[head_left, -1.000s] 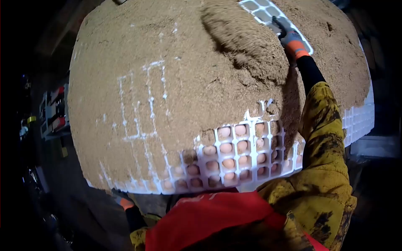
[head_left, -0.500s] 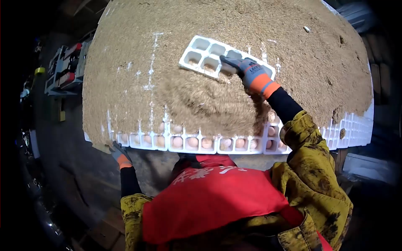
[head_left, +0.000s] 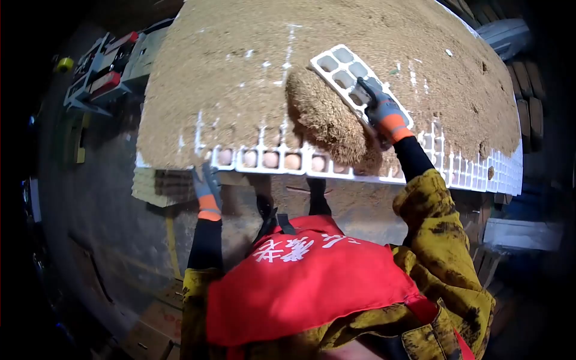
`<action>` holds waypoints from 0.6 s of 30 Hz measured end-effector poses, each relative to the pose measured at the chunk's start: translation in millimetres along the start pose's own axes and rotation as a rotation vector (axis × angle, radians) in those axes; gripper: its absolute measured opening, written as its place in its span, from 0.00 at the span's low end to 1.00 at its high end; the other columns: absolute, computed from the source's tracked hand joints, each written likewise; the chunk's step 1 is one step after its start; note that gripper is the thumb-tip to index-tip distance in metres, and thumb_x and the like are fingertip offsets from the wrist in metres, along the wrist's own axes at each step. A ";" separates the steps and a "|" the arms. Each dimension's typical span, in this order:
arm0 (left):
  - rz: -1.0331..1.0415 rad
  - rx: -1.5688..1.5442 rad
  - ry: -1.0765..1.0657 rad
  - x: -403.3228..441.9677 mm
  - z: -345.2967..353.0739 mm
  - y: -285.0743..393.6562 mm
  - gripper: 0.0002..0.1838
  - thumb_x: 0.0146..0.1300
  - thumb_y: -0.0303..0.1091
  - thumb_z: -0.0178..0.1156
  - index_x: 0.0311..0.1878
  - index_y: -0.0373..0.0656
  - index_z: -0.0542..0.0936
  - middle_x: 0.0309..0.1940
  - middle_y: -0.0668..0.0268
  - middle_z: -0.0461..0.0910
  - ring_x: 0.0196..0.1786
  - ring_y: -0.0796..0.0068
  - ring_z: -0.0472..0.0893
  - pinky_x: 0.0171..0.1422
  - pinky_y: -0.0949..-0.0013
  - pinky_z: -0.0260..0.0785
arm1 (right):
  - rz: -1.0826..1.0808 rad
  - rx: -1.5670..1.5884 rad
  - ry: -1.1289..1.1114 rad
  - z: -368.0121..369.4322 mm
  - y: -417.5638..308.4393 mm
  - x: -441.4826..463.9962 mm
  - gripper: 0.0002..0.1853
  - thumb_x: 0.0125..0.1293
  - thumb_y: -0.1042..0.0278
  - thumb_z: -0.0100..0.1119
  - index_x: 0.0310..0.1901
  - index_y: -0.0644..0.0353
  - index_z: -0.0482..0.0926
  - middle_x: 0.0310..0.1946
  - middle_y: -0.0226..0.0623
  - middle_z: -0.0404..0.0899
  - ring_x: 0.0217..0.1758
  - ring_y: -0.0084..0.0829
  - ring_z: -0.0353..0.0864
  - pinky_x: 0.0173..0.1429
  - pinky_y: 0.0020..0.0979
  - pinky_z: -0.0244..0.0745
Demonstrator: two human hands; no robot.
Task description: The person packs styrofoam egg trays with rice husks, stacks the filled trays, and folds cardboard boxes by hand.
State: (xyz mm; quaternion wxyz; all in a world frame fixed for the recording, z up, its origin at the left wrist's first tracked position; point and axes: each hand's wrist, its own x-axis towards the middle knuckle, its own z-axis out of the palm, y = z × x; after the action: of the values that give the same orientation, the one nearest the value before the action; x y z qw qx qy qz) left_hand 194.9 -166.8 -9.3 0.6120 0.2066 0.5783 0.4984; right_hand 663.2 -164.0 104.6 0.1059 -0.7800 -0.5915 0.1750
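My right hand [head_left: 385, 113], in a grey and orange glove, is closed on a white foam egg tray [head_left: 344, 66]. The tray lies tilted on the husk, and several of its cells show. Against its near-left side is a mound of loose brown husk [head_left: 324, 114]. My left hand [head_left: 206, 185], gloved alike, touches the front edge at the left with its fingers stretched upward; they hold nothing I can see. Between the hands, pinkish eggs [head_left: 270, 159] sit in the cells of a white foam row [head_left: 307, 169], partly covered by husk.
Husk [head_left: 228, 78] covers most of the wide surface, with white cell rims showing through. More white cells [head_left: 480, 174] line the front right. A rack with red parts [head_left: 105, 84] stands at the left. Stacked trays [head_left: 159, 189] are below the left corner.
My view has shifted. The tray in my right hand has turned to a steeper slant, and the husk beside it has heaped into a tighter mound. My left hand stays at the front edge.
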 end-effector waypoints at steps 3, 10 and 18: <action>-0.006 0.121 -0.052 -17.5 -13.9 22.7 0.11 0.66 0.44 0.54 0.41 0.47 0.75 0.22 0.75 0.69 0.16 0.89 0.58 0.17 0.81 0.44 | -0.138 0.091 0.047 40.8 -69.8 -4.9 0.34 0.54 0.69 0.55 0.65 0.33 0.63 0.43 0.53 0.78 0.45 0.51 0.77 0.50 0.44 0.72; -0.009 0.088 0.183 -30.1 -122.6 54.5 0.16 0.63 0.52 0.55 0.34 0.48 0.76 0.12 0.80 0.60 0.13 0.89 0.57 0.15 0.81 0.44 | -0.302 -0.010 0.039 114.3 -229.5 3.2 0.35 0.53 0.65 0.56 0.66 0.36 0.62 0.44 0.49 0.79 0.44 0.49 0.78 0.51 0.44 0.72; -0.078 0.126 0.229 -29.6 -195.8 55.0 0.14 0.62 0.46 0.57 0.41 0.46 0.73 0.24 0.72 0.70 0.17 0.88 0.60 0.17 0.82 0.47 | -0.699 -0.133 0.142 190.5 -421.4 -47.2 0.30 0.58 0.64 0.49 0.64 0.53 0.60 0.30 0.37 0.81 0.31 0.39 0.82 0.36 0.45 0.70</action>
State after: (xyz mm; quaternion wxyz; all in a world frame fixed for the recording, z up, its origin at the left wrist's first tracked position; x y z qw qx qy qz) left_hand 0.5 -232.3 3.0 0.5469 0.1639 0.6820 0.4570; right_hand 202.8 -100.1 93.9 0.1492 -0.5461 -0.8236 0.0349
